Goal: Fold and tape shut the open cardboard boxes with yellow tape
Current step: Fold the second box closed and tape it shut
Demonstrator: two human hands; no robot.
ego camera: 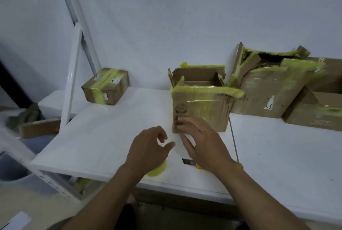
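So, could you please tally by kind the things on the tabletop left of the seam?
Cardboard boxes: 2, the small taped box and the open box
Yellow tape roll: 1
Cutter: 1, partly hidden by the right hand
Total: 4

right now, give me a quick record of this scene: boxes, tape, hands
open box: middle of table, top flaps up, old yellow tape on front
taped box: far left, shut
box pile: right, tops torn open
tape roll: near edge, partly under left wrist
left hand: fingers loosely curled, holds nothing
right hand: fingers straight, at open box's lower front; contact unclear
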